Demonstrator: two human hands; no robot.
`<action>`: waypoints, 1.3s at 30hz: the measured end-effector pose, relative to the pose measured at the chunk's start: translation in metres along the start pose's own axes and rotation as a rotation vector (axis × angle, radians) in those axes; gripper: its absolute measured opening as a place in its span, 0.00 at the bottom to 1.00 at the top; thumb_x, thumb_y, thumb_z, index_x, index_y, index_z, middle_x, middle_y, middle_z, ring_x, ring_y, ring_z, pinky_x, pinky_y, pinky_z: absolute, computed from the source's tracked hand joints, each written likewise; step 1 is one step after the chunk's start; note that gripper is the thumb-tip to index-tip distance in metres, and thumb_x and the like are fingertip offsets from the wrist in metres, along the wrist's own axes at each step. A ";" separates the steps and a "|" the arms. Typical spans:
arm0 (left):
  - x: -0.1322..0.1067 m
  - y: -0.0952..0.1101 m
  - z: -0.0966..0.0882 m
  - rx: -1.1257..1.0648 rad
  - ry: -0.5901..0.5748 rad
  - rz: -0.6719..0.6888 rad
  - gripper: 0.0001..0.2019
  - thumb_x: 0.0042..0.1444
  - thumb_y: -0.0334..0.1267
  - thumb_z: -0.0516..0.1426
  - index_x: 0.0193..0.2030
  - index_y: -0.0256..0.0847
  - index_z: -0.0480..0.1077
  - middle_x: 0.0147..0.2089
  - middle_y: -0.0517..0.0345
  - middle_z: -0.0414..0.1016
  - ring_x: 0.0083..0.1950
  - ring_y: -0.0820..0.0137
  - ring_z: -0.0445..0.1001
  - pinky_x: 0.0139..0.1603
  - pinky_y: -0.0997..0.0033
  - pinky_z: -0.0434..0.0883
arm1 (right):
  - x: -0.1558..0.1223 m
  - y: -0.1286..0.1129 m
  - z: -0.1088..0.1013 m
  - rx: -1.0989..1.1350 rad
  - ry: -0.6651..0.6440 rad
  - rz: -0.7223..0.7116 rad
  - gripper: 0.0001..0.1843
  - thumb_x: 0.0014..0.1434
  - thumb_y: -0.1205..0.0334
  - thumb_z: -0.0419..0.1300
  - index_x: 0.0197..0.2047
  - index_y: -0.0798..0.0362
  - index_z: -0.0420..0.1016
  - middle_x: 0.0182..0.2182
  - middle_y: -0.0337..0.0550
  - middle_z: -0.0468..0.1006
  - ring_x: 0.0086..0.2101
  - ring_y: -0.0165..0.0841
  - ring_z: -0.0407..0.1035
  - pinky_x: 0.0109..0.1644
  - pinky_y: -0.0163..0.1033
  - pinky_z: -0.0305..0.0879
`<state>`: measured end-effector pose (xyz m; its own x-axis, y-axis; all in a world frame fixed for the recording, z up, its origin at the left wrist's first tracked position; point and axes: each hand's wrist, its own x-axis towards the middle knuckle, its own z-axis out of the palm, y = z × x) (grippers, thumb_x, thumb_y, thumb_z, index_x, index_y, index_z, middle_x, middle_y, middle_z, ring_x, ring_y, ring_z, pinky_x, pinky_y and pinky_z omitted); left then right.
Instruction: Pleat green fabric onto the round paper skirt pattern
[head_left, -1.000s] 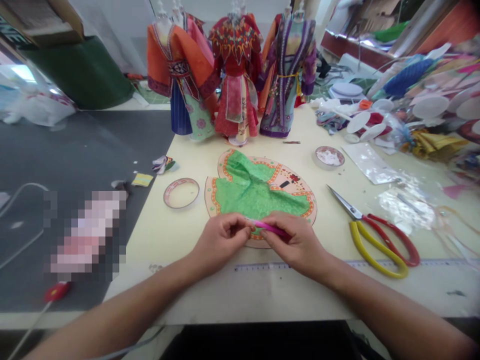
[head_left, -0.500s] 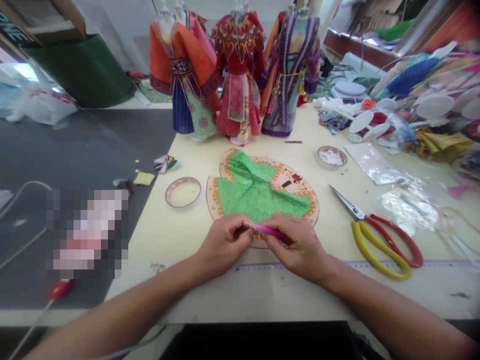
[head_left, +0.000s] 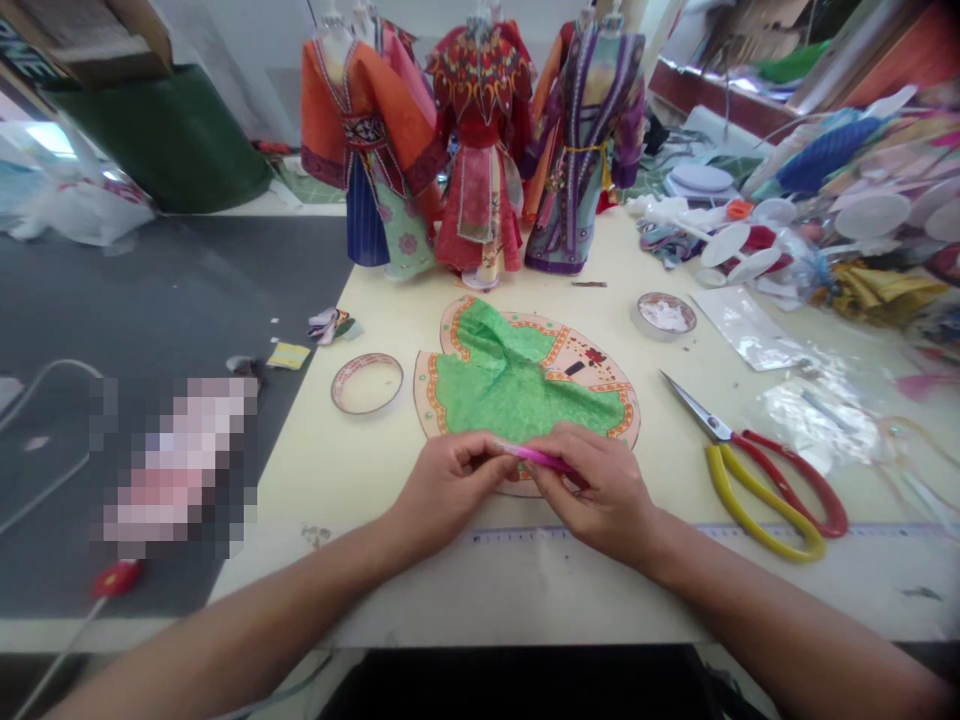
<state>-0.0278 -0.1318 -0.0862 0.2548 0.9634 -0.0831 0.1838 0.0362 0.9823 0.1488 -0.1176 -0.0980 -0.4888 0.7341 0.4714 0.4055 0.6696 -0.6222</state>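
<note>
Left hand [head_left: 444, 490] and right hand [head_left: 604, 492] pinch the pink strip [head_left: 541, 458] between them; green cloth [head_left: 517, 392] just behind.

Crinkled green paper skirt [head_left: 517, 385] — glossy plastic-handled metal scissors [head_left: 757, 470]

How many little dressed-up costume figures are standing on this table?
3, in a row at the far side: orange costume on the left, red costume in the middle, purple costume on the right. More may be hidden behind them.
</note>
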 end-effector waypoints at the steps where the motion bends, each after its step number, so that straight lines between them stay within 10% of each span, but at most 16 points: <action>1: -0.001 0.000 0.000 -0.008 0.001 -0.018 0.07 0.54 0.35 0.56 0.31 0.36 0.74 0.28 0.58 0.74 0.31 0.73 0.71 0.34 0.76 0.68 | 0.000 0.000 0.000 -0.026 0.005 -0.015 0.08 0.56 0.69 0.54 0.39 0.55 0.72 0.25 0.39 0.69 0.25 0.27 0.62 0.27 0.33 0.58; 18: -0.003 0.000 0.006 0.185 0.101 0.083 0.05 0.52 0.31 0.58 0.32 0.38 0.76 0.30 0.59 0.77 0.31 0.74 0.73 0.32 0.78 0.67 | 0.001 -0.002 0.001 -0.440 0.090 -0.275 0.04 0.56 0.69 0.56 0.32 0.57 0.72 0.22 0.42 0.72 0.23 0.29 0.66 0.26 0.34 0.60; 39: -0.006 -0.011 0.007 0.507 0.177 0.365 0.05 0.54 0.31 0.54 0.29 0.38 0.70 0.25 0.59 0.70 0.29 0.73 0.66 0.31 0.71 0.63 | 0.009 -0.006 -0.003 0.423 -0.275 0.500 0.07 0.53 0.67 0.54 0.25 0.54 0.61 0.19 0.30 0.56 0.21 0.22 0.49 0.23 0.29 0.47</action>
<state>-0.0244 -0.1400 -0.0973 0.2336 0.9208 0.3122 0.5516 -0.3899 0.7374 0.1441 -0.1148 -0.0883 -0.5221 0.8497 -0.0742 0.3244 0.1173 -0.9386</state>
